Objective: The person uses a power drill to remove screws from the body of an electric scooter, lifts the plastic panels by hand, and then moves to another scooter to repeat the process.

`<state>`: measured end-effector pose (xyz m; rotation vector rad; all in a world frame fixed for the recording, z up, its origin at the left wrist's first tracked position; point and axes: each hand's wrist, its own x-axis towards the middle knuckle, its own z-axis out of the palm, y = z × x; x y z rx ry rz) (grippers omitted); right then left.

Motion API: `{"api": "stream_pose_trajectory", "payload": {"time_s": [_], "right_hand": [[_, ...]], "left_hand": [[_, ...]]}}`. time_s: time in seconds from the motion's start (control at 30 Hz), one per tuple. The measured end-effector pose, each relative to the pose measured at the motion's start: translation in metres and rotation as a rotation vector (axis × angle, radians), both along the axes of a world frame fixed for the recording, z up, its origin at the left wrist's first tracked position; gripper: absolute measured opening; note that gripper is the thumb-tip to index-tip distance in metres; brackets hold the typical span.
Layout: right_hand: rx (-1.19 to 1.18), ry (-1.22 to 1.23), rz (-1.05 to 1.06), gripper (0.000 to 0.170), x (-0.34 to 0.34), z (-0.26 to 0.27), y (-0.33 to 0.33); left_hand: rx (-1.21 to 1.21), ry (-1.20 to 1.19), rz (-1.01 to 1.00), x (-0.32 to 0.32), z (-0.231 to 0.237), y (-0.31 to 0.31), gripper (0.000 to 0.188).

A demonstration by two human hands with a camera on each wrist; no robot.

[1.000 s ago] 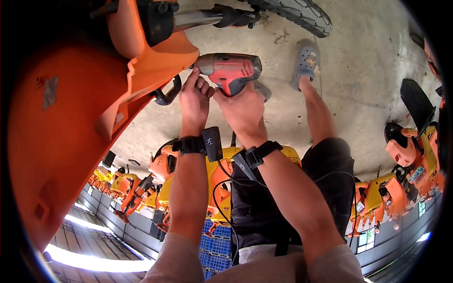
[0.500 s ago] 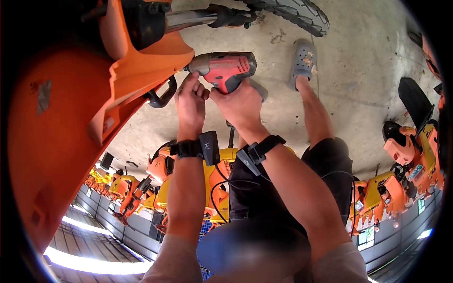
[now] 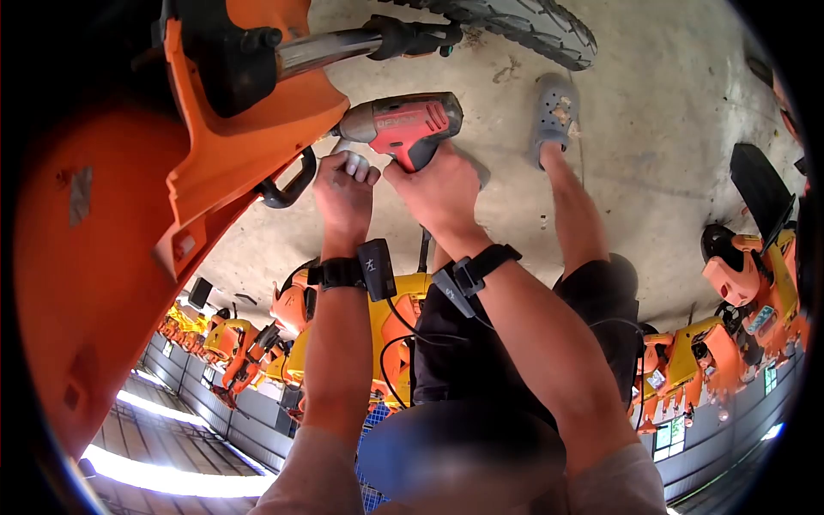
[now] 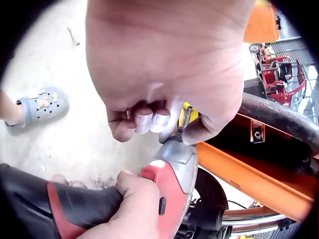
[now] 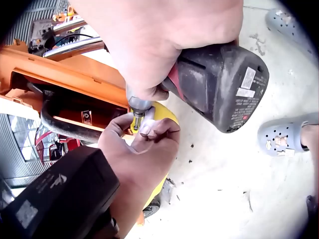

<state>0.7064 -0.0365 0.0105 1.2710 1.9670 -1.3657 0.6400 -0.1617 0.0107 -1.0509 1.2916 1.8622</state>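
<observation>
Two hands: the right hand (image 3: 442,187) grasps the black handle (image 4: 92,203) of a red power driver (image 3: 419,125); the left hand (image 3: 345,197) has its fingers curled close around the bit (image 5: 138,121), though whether they pinch it cannot be told.
Driver's feel: probably heavy for its bulk, stiff and sturdy rather than fragile.
Handle: likely the surest hold, with the whole palm wrapped round.
Metal nose (image 4: 177,155): looks smooth, perhaps slippery; better steadied lightly than carried by.
Driver's place: held above the concrete floor (image 3: 506,219), in the right hand and just beyond the left fingertips, nose pointing left, near the orange panel's (image 3: 249,133) edge; contact there is unclear.
</observation>
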Motion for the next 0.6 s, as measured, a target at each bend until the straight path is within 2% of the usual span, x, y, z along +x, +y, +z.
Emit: {"api": "stream_pose_trajectory", "payload": {"time_s": [0.2, 0.27, 0.37, 0.4, 0.47, 0.57, 0.6], "right_hand": [[-0.050, 0.035, -0.105, 0.041, 0.003, 0.015, 0.002], [-0.071, 0.021, -0.149, 0.041, 0.010, 0.011, -0.001], [0.011, 0.054, -0.134, 0.042, 0.019, 0.001, -0.007], [0.047, 0.100, -0.126, 0.037, 0.020, 0.000, -0.008], [0.120, 0.193, -0.111, 0.030, 0.022, -0.001, -0.009], [0.030, 0.210, -0.186, 0.035, 0.026, 0.000, -0.006], [0.033, 0.128, -0.178, 0.037, 0.029, 0.001, -0.004]], "left_hand": [[-0.244, 0.098, 0.121, -0.001, -0.004, 0.012, 0.031], [-0.300, 0.123, 0.125, 0.000, -0.007, 0.009, 0.030], [-0.335, 0.146, 0.117, -0.001, -0.013, 0.006, 0.036], [-0.339, 0.151, 0.112, -0.003, -0.014, 0.006, 0.039], [-0.367, 0.149, 0.147, -0.006, -0.019, 0.009, 0.032], [-0.371, 0.136, 0.163, -0.012, -0.023, 0.011, 0.023], [-0.367, 0.130, 0.162, -0.013, -0.023, 0.011, 0.022]]}}
